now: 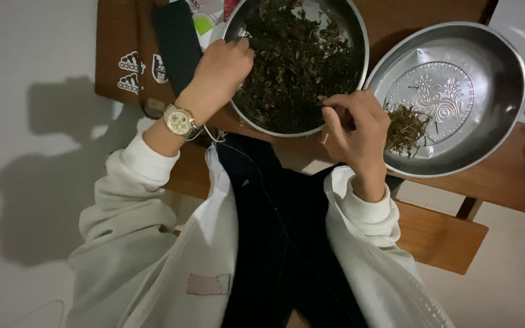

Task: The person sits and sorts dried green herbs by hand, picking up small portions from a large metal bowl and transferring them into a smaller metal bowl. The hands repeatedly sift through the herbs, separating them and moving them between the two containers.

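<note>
A steel bowl (360, 36) full of dark green leafy sprigs (293, 67) sits on a brown wooden table. My left hand (220, 70), with a gold watch on its wrist, rests on the bowl's left rim with fingers curled over the edge. My right hand (356, 130) hovers at the bowl's near rim, its fingers pinched on a thin sprig. To the right stands a second steel plate (493, 121) with an embossed flower centre, holding a small pile of bare stems (405, 127) close to my right hand.
A dark phone-like slab (177, 42) and papers lie at the table's left end beside the bowl. The wooden table (518, 182) runs to the right, with a wooden bench (439, 234) below it. A white wall is on the left.
</note>
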